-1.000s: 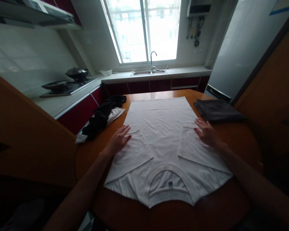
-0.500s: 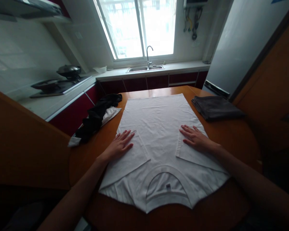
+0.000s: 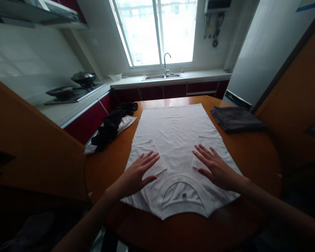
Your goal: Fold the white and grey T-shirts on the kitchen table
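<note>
A white T-shirt (image 3: 173, 129) lies spread out with its collar toward me and its hem at the far side. Both sleeves are turned inward over the body. My left hand (image 3: 139, 174) is over the left sleeve, fingers stretched out and thumb apart. Over the right sleeve is my right hand (image 3: 215, 166), its fingers spread as well. Neither hand grips the cloth; whether the palms touch it I cannot tell. A small label shows inside the collar.
The shirt is on a round wooden table (image 3: 252, 154). Crumpled black clothing (image 3: 110, 127) with a white piece lies at its left edge. A folded dark grey cloth (image 3: 237, 119) sits at the right. Beyond are a sink (image 3: 149, 77), a stove (image 3: 64, 99) and a fridge (image 3: 262, 45).
Both hands have moved nearer to me and inward from the sleeves' outer parts. The shirt's shoulder edges sit farther in than before. My view has shifted slightly.
</note>
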Motion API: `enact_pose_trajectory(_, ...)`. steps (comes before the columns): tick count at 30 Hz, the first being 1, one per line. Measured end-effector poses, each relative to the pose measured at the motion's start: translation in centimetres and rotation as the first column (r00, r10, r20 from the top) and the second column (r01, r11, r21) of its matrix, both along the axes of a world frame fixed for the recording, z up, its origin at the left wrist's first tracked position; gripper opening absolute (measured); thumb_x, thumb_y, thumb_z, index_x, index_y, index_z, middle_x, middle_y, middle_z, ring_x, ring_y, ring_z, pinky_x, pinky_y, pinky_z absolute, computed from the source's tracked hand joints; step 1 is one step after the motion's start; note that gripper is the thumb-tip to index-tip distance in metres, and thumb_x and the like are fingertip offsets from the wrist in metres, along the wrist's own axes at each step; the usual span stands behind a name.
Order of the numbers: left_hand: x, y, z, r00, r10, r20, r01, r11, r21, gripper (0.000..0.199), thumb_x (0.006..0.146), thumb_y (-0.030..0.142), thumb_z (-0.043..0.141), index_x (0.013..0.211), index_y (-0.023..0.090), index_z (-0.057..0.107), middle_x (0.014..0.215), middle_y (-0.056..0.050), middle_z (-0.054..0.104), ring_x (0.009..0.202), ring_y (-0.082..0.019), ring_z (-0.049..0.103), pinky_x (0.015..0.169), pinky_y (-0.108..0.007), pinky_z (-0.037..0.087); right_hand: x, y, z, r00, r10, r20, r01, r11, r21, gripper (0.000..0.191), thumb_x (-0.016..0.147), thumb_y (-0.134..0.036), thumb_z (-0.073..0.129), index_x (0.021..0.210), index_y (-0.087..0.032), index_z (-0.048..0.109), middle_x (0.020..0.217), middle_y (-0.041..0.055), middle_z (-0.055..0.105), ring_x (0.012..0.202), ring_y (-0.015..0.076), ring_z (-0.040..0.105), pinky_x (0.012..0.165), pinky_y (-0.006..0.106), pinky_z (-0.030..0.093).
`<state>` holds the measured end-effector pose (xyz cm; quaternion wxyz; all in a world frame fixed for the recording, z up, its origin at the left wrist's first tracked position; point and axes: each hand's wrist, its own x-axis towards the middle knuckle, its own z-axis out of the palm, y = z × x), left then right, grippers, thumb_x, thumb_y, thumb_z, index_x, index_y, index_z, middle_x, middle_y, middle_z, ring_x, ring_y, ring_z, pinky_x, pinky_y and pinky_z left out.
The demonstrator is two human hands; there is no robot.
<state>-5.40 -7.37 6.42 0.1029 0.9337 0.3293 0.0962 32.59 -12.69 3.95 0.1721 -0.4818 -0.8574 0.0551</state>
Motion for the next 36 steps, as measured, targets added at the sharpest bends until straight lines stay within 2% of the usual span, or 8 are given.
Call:
enact_pose_trajectory(4, 0.6, -3.7, -2.6, 0.998, -0.057, 0.020, 0.057, 0.998, 0.010, 0.074, 0.097, 0.047, 0.057, 0.160, 0.030, 0.021, 0.161, -0.010, 0.033, 0.150, -0.030, 0.025, 0.121, -0.054, 0.026, -1.4, -3.1, -2.9, 0.999, -0.035, -0.031, 0.035, 0.999, 0.000, 0.074, 0.101, -0.044, 0.047, 0.162, -0.028, 0.009, 0.164, 0.0139, 0.022, 0.152, 0.0300, 0.020, 0.120, 0.061, 0.020)
enact_pose_trajectory(8, 0.6, -4.6, -4.1, 0.996, -0.090, -0.015, 0.090, 0.996, 0.001, 0.076, 0.096, 0.051, 0.057, 0.160, 0.031, 0.021, 0.162, -0.010, 0.027, 0.151, -0.032, 0.021, 0.121, -0.056, 0.024, -1.7, -3.9, -4.8, 0.999, -0.035, 0.005, 0.035, 0.999, -0.010, 0.073, 0.099, -0.043, 0.048, 0.162, -0.027, 0.013, 0.163, 0.0146, 0.027, 0.151, 0.0316, 0.023, 0.119, 0.061, 0.024)
enact_pose_trajectory(12, 0.1, -5.2, -3.4, 0.994, -0.101, 0.043, 0.100, 0.995, 0.032, 0.075, 0.096, 0.053, 0.056, 0.159, 0.031, 0.023, 0.161, -0.010, 0.032, 0.151, -0.032, 0.023, 0.121, -0.056, 0.024, -1.3, -4.5, -3.9, 0.996, -0.063, -0.066, 0.066, 0.997, 0.046, 0.067, 0.100, -0.040, 0.049, 0.160, -0.028, 0.022, 0.162, 0.0127, 0.030, 0.151, 0.0300, 0.023, 0.119, 0.060, 0.024)
enact_pose_trajectory(16, -1.2, -6.5, -2.7, 0.984, -0.163, 0.073, 0.160, 0.986, 0.044, 0.071, 0.093, 0.052, 0.062, 0.155, 0.032, 0.034, 0.156, -0.010, 0.043, 0.147, -0.031, 0.034, 0.120, -0.056, 0.030, 0.0, -6.1, -2.9, 0.995, -0.006, -0.102, 0.012, 0.998, 0.060, 0.054, 0.099, -0.040, 0.053, 0.150, -0.028, 0.044, 0.160, 0.0104, 0.035, 0.151, 0.0301, 0.025, 0.120, 0.059, 0.025)
enact_pose_trajectory(20, -2.5, -7.7, -3.2, 0.968, -0.206, 0.143, 0.196, 0.977, 0.083, 0.055, 0.090, 0.047, 0.069, 0.141, 0.034, 0.055, 0.138, -0.009, 0.060, 0.135, -0.029, 0.049, 0.111, -0.049, 0.045, 1.7, -7.9, -3.4, 0.994, 0.063, -0.093, -0.059, 0.997, 0.044, 0.045, 0.096, -0.042, 0.060, 0.138, -0.028, 0.058, 0.157, 0.0095, 0.042, 0.148, 0.0318, 0.031, 0.119, 0.058, 0.030)
enact_pose_trajectory(23, -3.0, -8.1, -3.3, 0.963, -0.200, 0.182, 0.179, 0.976, 0.126, 0.038, 0.089, 0.041, 0.071, 0.126, 0.034, 0.066, 0.116, -0.007, 0.069, 0.114, -0.024, 0.061, 0.095, -0.039, 0.054, 2.5, -9.0, -3.8, 0.993, 0.091, -0.081, -0.089, 0.996, 0.019, 0.047, 0.093, -0.045, 0.064, 0.137, -0.029, 0.060, 0.154, 0.0085, 0.046, 0.147, 0.0323, 0.034, 0.118, 0.057, 0.033)
enact_pose_trajectory(28, -3.0, -8.4, -3.1, 0.962, -0.227, 0.150, 0.199, 0.963, 0.182, 0.022, 0.092, 0.034, 0.070, 0.114, 0.032, 0.072, 0.096, -0.004, 0.069, 0.091, -0.019, 0.063, 0.083, -0.033, 0.053, 3.2, -10.0, -3.9, 0.993, 0.101, -0.066, -0.099, 0.995, 0.030, 0.057, 0.091, -0.047, 0.067, 0.144, -0.031, 0.053, 0.152, 0.0073, 0.049, 0.144, 0.0322, 0.039, 0.118, 0.055, 0.034)
enact_pose_trajectory(36, -5.8, -8.2, -3.6, 0.944, -0.246, 0.219, 0.187, 0.948, 0.258, 0.019, 0.097, 0.022, 0.063, 0.114, 0.026, 0.071, 0.100, -0.005, 0.071, 0.096, -0.017, 0.063, 0.086, -0.029, 0.051, 5.4, -10.5, -4.7, 0.997, 0.049, -0.067, -0.036, 0.983, 0.178, 0.038, 0.093, -0.036, 0.066, 0.130, -0.028, 0.063, 0.134, 0.0081, 0.064, 0.125, 0.0277, 0.057, 0.103, 0.044, 0.050)
